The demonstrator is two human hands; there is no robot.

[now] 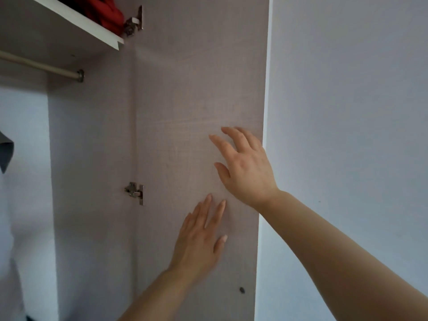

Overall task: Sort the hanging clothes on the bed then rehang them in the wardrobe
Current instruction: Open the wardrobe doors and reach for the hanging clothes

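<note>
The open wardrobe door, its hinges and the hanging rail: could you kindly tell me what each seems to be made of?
The pale pinkish-beige wardrobe door looks like laminated board: matte, with faint printed wood grain. The silver lower hinge is shiny metal, glinting at its edges. The beige round hanging rail is probably coated metal tube, though plastic cannot be excluded.

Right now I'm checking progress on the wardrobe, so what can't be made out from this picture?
Head view only:
rail: cut off by the left edge.
red fabric on the shelf: cut by the top edge, type unclear.
grey garment: mostly beyond the left edge.
bed: out of frame.
</note>
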